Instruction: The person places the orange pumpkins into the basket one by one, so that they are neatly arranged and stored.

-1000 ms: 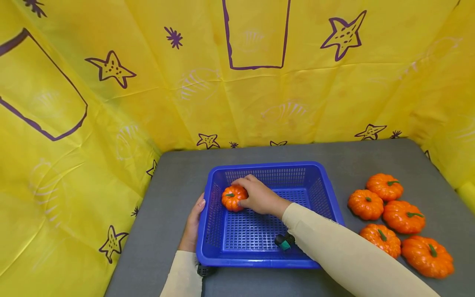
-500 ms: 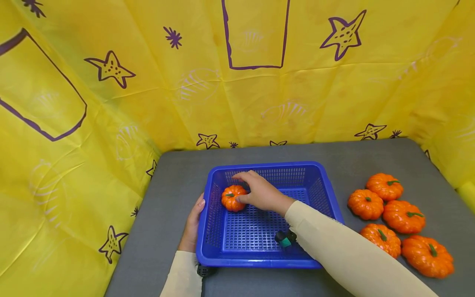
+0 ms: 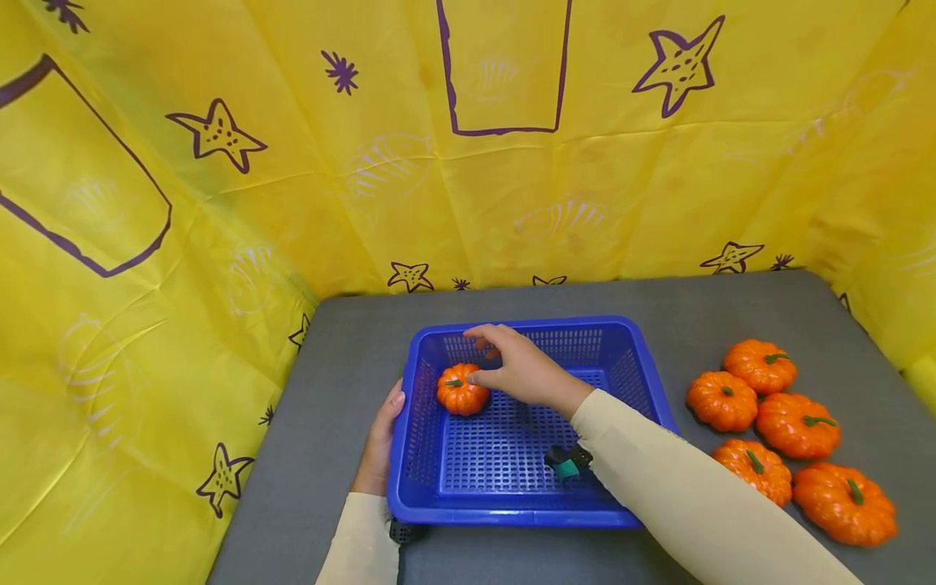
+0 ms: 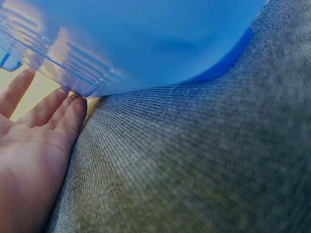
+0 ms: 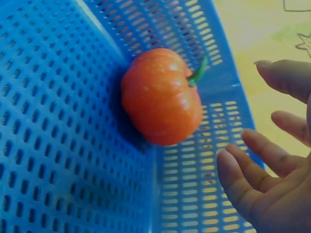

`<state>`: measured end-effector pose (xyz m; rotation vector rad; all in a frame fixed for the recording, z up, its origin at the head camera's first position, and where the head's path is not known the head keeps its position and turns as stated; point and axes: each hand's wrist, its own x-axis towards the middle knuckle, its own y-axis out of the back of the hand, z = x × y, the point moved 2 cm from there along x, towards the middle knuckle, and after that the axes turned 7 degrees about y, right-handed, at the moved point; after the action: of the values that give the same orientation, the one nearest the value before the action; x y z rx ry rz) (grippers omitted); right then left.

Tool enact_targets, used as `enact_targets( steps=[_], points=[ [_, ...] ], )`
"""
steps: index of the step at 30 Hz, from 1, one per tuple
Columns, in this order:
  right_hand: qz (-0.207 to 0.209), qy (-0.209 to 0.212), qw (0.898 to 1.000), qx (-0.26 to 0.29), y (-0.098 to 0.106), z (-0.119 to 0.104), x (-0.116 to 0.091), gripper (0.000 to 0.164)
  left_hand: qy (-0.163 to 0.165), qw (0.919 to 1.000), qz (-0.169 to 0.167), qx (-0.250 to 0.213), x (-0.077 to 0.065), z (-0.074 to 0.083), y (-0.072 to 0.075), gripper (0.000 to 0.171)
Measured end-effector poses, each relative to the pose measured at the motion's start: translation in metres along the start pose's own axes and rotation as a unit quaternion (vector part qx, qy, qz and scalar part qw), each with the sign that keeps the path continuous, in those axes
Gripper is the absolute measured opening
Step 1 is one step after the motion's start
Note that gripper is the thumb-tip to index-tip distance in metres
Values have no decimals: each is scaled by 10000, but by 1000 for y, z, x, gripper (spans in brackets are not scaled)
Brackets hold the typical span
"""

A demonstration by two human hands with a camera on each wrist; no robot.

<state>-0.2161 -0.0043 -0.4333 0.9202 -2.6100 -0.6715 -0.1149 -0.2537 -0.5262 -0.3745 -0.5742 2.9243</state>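
Observation:
A small orange pumpkin (image 3: 462, 392) with a green stem sits in the far left part of a blue plastic basket (image 3: 504, 517). My right hand (image 3: 522, 367) hovers over the basket, just right of the pumpkin, with fingers spread and nothing held. In the right wrist view a gap shows between those fingers (image 5: 277, 165) and the pumpkin (image 5: 163, 97). At the basket's left side my left hand (image 3: 380, 443) rests against the outer wall. The left wrist view shows its fingers (image 4: 46, 109) extended, with tips touching the basket wall (image 4: 87, 63).
Several orange pumpkins (image 3: 799, 426) lie grouped on the grey table (image 3: 351, 341), right of the basket. Yellow cloth (image 3: 512, 203) with starfish drawings hangs behind and at both sides of the table. A black wrist camera (image 3: 566, 461) hangs under the right forearm.
My right hand has let go of the pumpkin and lifted away, up and to the right, its fingers opening. The pumpkin stays in the basket. The left hand has not moved.

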Motion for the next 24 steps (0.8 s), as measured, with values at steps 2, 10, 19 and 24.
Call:
enact_targets(
  steps=[2,10,19,24],
  points=[
    [30,4,9999,114,3,-1,-1,67,14,10000,20,-14,0,0,0,62],
    [266,140,9989,361,15,-3,-4,67,-34,10000,36,-23,0,1,-2,63],
    [447,133,9966,675,25,-8,-14,66,-355,9983,-439,-129,1,4,-5,65],
    [519,142,9956,772,31,-9,-21,64,-386,9982,-437,-129,2,4,-5,65]
  ],
)
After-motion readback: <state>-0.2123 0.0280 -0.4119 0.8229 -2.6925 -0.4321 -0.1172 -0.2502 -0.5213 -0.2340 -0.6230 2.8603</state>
